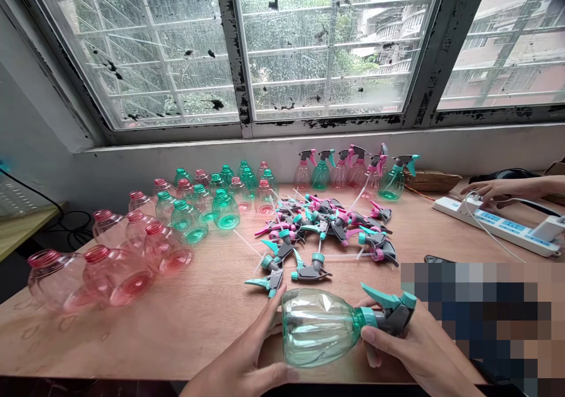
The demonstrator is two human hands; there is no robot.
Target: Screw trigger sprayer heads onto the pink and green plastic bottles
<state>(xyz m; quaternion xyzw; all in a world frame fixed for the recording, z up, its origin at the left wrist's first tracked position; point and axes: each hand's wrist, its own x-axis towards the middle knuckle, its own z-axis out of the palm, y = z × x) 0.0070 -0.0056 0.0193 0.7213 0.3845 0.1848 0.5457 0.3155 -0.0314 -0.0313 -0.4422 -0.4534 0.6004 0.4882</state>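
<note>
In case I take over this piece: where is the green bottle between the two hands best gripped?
Probably around its broad middle, from above. The green bottle is on its side, its upper flank uncovered; the left hand is at its base end, the right hand at the teal collar beside the spray head.

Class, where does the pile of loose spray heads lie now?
In the head view, the pile of spray heads lies mid-table, right of the open bottles and beyond the green bottle in the right hand.
</note>
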